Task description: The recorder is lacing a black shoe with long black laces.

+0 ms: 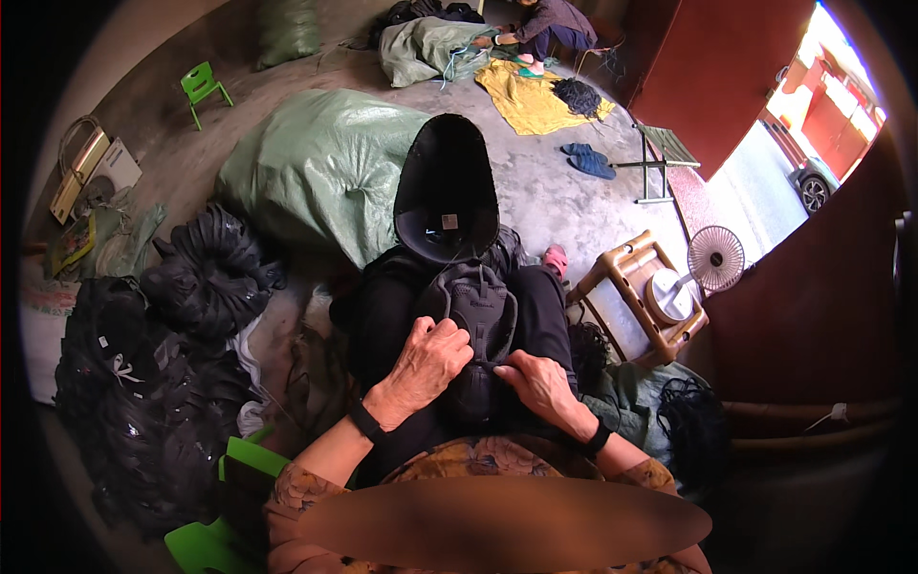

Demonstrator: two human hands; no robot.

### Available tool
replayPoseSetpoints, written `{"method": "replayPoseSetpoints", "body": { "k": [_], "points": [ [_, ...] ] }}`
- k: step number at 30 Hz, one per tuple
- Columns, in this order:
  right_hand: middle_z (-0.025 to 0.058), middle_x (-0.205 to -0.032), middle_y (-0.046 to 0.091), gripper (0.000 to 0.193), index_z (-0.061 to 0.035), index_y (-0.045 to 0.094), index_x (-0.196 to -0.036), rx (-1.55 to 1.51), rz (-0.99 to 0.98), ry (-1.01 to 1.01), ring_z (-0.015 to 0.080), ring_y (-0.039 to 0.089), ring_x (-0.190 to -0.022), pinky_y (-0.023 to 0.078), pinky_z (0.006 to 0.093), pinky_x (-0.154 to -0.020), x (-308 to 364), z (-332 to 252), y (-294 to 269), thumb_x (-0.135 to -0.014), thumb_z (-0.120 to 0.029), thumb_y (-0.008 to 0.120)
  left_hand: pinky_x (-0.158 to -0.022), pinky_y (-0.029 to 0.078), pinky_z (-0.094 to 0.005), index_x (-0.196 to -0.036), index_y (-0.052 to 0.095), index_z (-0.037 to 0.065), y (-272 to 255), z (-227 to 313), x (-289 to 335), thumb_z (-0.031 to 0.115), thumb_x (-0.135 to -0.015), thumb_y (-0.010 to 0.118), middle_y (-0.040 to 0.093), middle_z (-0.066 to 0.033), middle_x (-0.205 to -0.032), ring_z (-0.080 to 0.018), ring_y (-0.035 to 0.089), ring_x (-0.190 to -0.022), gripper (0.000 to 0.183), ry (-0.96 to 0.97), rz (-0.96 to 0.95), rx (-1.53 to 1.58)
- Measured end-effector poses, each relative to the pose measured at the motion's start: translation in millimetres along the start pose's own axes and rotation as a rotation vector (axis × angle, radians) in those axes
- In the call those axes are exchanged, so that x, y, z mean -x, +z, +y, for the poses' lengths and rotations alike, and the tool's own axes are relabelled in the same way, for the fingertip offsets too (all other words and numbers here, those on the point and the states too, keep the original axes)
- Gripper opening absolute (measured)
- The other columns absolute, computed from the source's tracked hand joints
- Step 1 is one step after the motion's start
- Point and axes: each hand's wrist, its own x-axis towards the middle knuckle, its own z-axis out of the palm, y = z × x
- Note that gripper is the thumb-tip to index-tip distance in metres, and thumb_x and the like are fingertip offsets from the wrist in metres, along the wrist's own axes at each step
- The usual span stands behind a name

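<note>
Over my lap lies a black shoe upper (pixel 481 308), its padded collar pointing away from me and its toe towards me. My left hand (pixel 421 368) is closed, with its fingers curled at the upper's left edge. On the other side my right hand (pixel 543 387) pinches the upper between thumb and fingers near its middle. Just beyond the collar a tall black scoop-shaped piece (pixel 445 182) stands with its hollow side towards me and a small white label inside. The fingertips are partly hidden, and any thin lace or thread there is too small to tell.
Dark heaps of shoe uppers (pixel 158 402) lie at my left, by a green chair (pixel 206 540). A stuffed green sack (pixel 316 163) stands ahead. At right are a small fan (pixel 715 258) on a brown-framed stool (pixel 612 306). A co-worker (pixel 555 24) crouches by a yellow cloth (pixel 516 100).
</note>
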Motion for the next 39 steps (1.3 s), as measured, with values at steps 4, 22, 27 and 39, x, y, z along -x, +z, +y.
{"method": "replayPoseSetpoints", "body": {
  "k": [4, 22, 27, 39],
  "points": [
    [0.0189, -0.062, 0.061, 0.028, -0.0071, 0.058, -0.091, 0.063, -0.044, 0.019, 0.0405, 0.064, -0.063, 0.048, 0.0492, -0.052, 3.7, 5.0, 19.7, -0.092, -0.035, 0.060, -0.078, 0.041, -0.0361, -0.079, 0.060, 0.008, -10.2, 8.2, -4.6, 0.006, -0.077, 0.061, 0.054, -0.0038, -0.080, -0.0215, 0.055, -0.086, 0.003, -0.063, 0.000, 0.104],
    [0.0153, -0.092, 0.065, 0.019, -0.0004, 0.062, -0.108, -0.562, 0.283, -0.071, 0.0281, 0.065, -0.083, 0.051, 0.0343, -0.073, 49.2, -29.2, 3.1, -0.093, -0.011, 0.061, -0.063, 0.046, -0.0470, -0.066, 0.054, 0.001, 20.1, -17.9, -40.5, 0.039, -0.082, 0.067, 0.060, -0.0221, -0.070, -0.0409, 0.062, -0.071, 0.043, -0.648, -0.370, 0.571],
    [0.0178, -0.128, 0.053, 0.059, 0.0058, 0.036, -0.140, -1.277, -0.047, 0.488, 0.0208, 0.056, -0.110, 0.051, 0.0364, -0.086, 41.8, -11.7, 18.6, -0.094, -0.020, 0.062, -0.059, 0.043, -0.0435, -0.066, 0.050, 0.000, 20.4, -7.5, -41.7, 0.034, -0.086, 0.065, 0.052, -0.0201, -0.062, -0.0349, 0.056, -0.060, 0.042, -0.586, -0.290, 0.538],
    [0.0042, -0.121, 0.063, 0.032, -0.0058, 0.060, -0.119, -2.076, -0.270, 0.745, 0.0202, 0.058, -0.113, 0.041, 0.0432, -0.104, -0.2, -13.6, 21.9, -0.088, -0.010, 0.068, -0.081, 0.045, -0.0457, -0.104, 0.045, 0.002, 23.0, -20.9, -36.3, 0.011, -0.091, 0.050, 0.060, -0.0203, -0.094, -0.0385, 0.059, -0.094, 0.016, -0.207, -0.431, 0.667]
  ]
}}
